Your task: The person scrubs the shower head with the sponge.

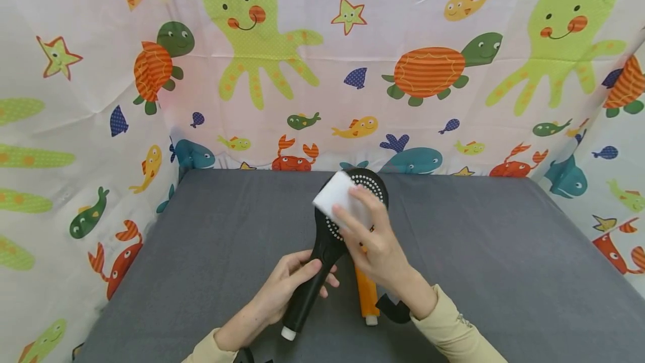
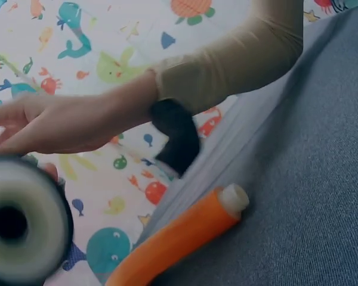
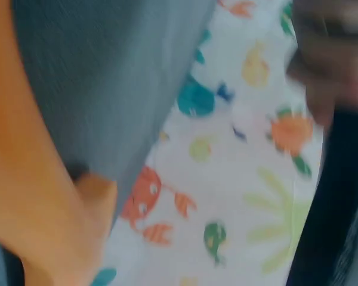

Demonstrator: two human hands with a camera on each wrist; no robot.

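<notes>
My left hand [image 1: 289, 284] grips the handle of a black shower head [image 1: 305, 296], fingers wrapped round it from behind and thumb along the front. The shower head is tilted, its round face with rings of pale nozzles up and its white threaded end down. My right hand [image 1: 375, 240] holds a white block sponge [image 1: 335, 194] against that face and covers part of the nozzles. In the left wrist view, the open end of the handle [image 2: 48, 179] looms close. Behind the right forearm, an orange handle [image 1: 367, 290] with a white end lies on the table, its upper part hidden.
Grey cloth covers the table [image 1: 242, 217]. A curtain [image 1: 322, 88] printed with sea animals stands round the back and both sides. A black strap [image 1: 393, 310] sits at the right wrist. The right wrist view is blurred.
</notes>
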